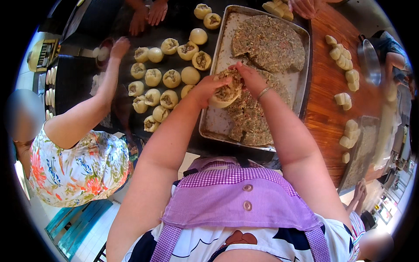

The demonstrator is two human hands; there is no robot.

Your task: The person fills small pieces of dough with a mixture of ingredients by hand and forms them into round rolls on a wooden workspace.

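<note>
Left hand (209,91) curled around a round of pale dough (222,104), held above the tray's near-left part, meat filling heaped inside; right hand (252,79) has its fingertips at the far edge, though pinching or pressing, I can't tell. This looks soft, light, easily torn: cup it underneath, rim pinched gently, filling probably sticky. Beneath, the metal tray (212,124) with slabs of filling (268,43); leftward, filled buns (153,77) crowd the dark worktop (181,31).

Here's a purple striped apron (218,203) with checked straps (168,243), two round buttons (248,187), white patterned top (192,245) beneath, thin bracelet (263,92) on the right!
</note>
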